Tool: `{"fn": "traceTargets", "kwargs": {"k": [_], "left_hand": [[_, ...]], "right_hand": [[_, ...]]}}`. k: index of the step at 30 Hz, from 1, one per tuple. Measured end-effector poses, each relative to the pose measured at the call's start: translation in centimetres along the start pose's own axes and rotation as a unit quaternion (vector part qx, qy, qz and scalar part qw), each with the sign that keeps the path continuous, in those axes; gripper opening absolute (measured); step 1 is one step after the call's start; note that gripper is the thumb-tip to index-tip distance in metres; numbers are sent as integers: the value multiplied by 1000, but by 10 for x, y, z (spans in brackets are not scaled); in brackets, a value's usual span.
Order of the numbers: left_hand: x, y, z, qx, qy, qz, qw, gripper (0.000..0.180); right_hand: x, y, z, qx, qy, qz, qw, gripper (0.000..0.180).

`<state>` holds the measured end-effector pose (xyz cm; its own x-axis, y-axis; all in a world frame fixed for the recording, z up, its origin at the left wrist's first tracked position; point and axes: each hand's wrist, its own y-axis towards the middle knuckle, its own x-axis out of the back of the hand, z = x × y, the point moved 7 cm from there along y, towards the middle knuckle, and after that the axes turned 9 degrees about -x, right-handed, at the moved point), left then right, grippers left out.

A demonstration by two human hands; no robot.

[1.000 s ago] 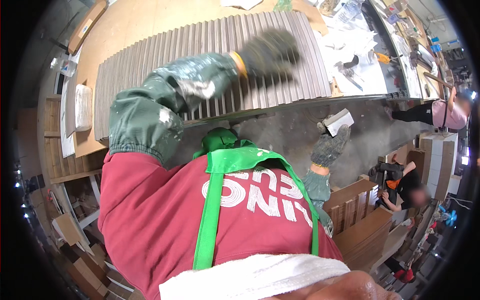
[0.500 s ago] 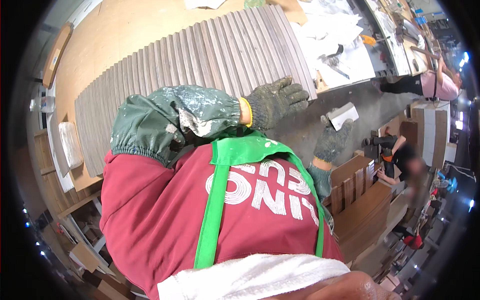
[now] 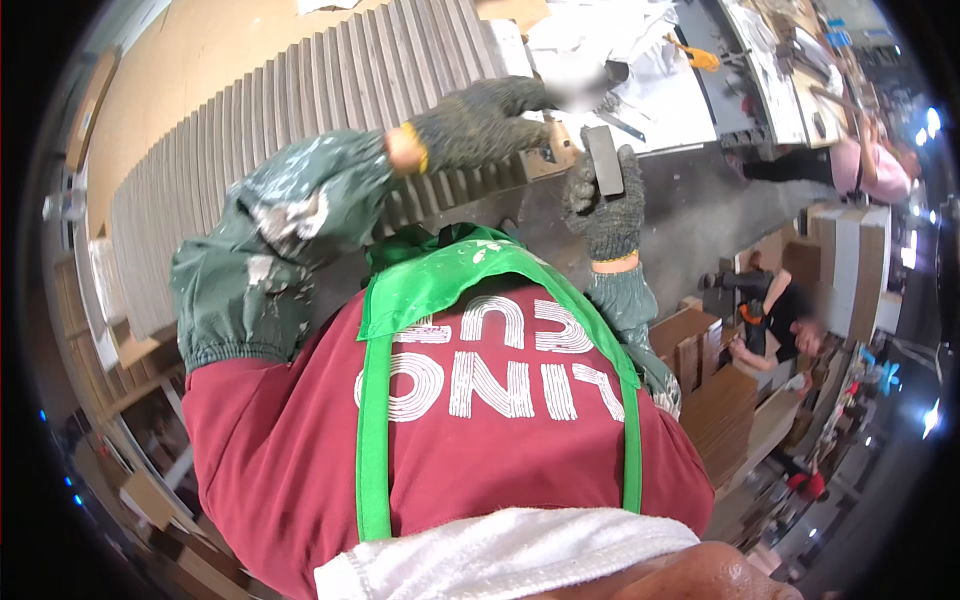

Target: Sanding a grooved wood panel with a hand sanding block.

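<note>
A panel of grey-brown wood-look slats (image 3: 290, 110) lies across the workbench in front of me. My left hand (image 3: 480, 125), in a dark grey knitted glove, is over the panel's right end. Its fingers are stretched out, with the thumb apart, and a blurred patch hides what lies just past the fingertips. To its right, off the bench's near edge, my right hand (image 3: 608, 215) wears the same kind of glove. It holds a grey rectangular block (image 3: 604, 160) upright, fingers and thumb at its sides.
White sheets (image 3: 670, 105) and a dark-handled tool (image 3: 625, 125) lie on the bench to the right. A yellow-orange object (image 3: 697, 55) is beyond them. One person in pink (image 3: 865, 165) stands far right; another in black (image 3: 785, 330) works nearer, beside brown boards (image 3: 715, 405).
My right hand has come up and left toward the bench, and its block now shows a grey face instead of white. My left hand has moved up and left in view; the whole view has shifted.
</note>
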<state>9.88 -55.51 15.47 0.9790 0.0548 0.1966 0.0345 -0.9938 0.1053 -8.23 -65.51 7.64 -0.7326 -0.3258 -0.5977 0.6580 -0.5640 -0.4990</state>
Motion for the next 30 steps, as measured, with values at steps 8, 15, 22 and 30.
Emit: {"fn": "traceTargets", "kwargs": {"k": [8, 15, 22, 30], "left_hand": [[-60, 70, 34, -137, -85, 44, 986, 59], [-63, 70, 12, 111, -173, -139, 969, 57], [-125, 79, 52, 155, -129, -235, 951, 53], [-118, 72, 86, 274, -99, -298, 909, 59]], "right_hand": [[-15, 11, 16, -239, 79, 174, 952, 25], [41, 84, 107, 213, -731, -27, 648, 29], [42, 116, 122, 241, -890, -61, 383, 29], [39, 94, 134, 319, -841, 1, 438, 19]]}}
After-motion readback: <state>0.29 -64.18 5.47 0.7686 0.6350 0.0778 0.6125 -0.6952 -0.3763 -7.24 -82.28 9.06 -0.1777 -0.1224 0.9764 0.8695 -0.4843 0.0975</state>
